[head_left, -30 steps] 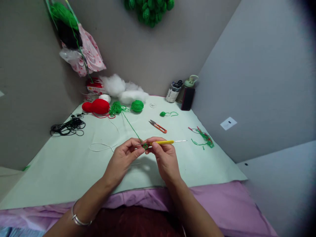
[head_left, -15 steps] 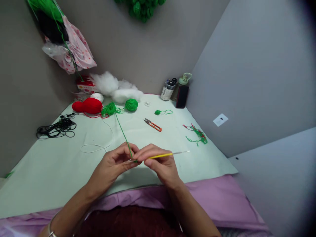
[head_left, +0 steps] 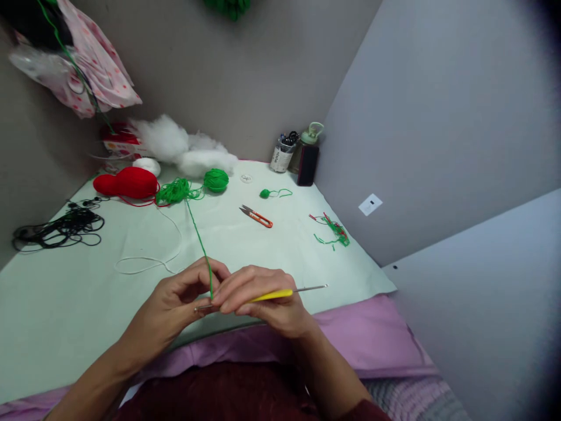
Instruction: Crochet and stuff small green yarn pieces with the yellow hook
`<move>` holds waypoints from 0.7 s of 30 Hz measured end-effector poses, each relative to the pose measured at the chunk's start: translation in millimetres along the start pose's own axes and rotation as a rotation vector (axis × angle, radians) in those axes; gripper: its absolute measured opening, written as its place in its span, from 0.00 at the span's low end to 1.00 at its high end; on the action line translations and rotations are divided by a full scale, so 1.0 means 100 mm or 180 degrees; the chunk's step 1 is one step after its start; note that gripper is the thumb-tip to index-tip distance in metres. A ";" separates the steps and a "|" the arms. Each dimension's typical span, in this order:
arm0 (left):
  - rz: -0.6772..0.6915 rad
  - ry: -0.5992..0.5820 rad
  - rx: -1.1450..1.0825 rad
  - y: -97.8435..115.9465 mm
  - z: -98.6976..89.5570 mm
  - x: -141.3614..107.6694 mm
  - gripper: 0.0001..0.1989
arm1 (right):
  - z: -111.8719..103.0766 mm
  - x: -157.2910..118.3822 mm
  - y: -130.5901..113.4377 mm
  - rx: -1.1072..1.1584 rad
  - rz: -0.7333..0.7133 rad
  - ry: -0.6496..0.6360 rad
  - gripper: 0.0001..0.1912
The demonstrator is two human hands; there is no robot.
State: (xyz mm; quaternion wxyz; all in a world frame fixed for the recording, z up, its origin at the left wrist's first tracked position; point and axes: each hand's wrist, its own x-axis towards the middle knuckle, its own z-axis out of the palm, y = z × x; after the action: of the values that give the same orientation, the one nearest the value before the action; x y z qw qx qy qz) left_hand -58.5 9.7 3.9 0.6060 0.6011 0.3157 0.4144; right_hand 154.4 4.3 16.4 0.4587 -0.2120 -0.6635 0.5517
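My right hand (head_left: 267,298) is closed around a crochet hook with a yellow handle (head_left: 276,294); one metal end points right, the other reaches left past my left fingertips. Beside it, my left hand (head_left: 175,301) has its fingers curled and pinched at the green yarn (head_left: 199,235), touching my right fingertips. The small work between the fingertips is mostly hidden. From there the strand runs up to a loose green tangle (head_left: 175,190), next to a green yarn ball (head_left: 216,180).
Orange-handled snips (head_left: 256,216) lie mid-table, a small green piece (head_left: 265,193) behind them. Yarn scraps (head_left: 337,233) are at right, black cord (head_left: 70,227) and a red stuffed piece (head_left: 127,182) at left. White stuffing (head_left: 162,137), a pen cup (head_left: 281,158) and a phone (head_left: 308,166) stand behind.
The view has shifted, so the table items appear further left. The hook's left end now sticks out beyond my left fingertips, and my right hand overlaps my left fingertips more.
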 end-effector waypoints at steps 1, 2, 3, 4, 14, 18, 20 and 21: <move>-0.0036 -0.0127 0.0112 0.00 -0.05 0.00 0.08 | 0.00 0.00 0.00 0.0020 0.0024 -0.0002 0.07; -0.0091 -0.0279 0.0258 0.00 -0.11 0.00 0.07 | 0.00 -0.01 -0.01 0.0039 0.0013 -0.0007 0.07; -0.0171 -0.0436 0.0418 0.00 -0.18 -0.01 0.06 | 0.00 -0.01 -0.01 0.0049 -0.0016 -0.0014 0.08; -0.0241 -0.0486 0.0551 0.00 -0.24 -0.01 0.06 | 0.00 -0.02 -0.01 0.0048 -0.0052 -0.0014 0.08; -0.0071 0.0787 -0.1087 0.16 0.06 0.18 0.17 | 0.03 -0.04 0.09 0.0210 -0.0193 0.0404 0.07; 0.0217 0.1779 -0.0807 0.18 0.08 0.29 0.15 | 0.05 -0.06 0.13 0.0331 -0.0061 0.0650 0.07; 0.0281 0.1859 -0.0559 0.16 0.04 0.29 0.09 | 0.06 -0.05 0.14 0.0497 0.0036 0.0776 0.06; 0.0278 0.1801 -0.0532 0.16 0.02 0.28 0.08 | 0.07 -0.04 0.14 0.0614 0.0081 0.0836 0.06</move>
State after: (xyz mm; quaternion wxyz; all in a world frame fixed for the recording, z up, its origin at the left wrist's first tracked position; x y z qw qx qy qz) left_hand -45.7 32.6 23.2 0.5229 0.4228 0.4107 0.6158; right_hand 147.1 1.6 1.7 0.5527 -0.2457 -0.5390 0.5862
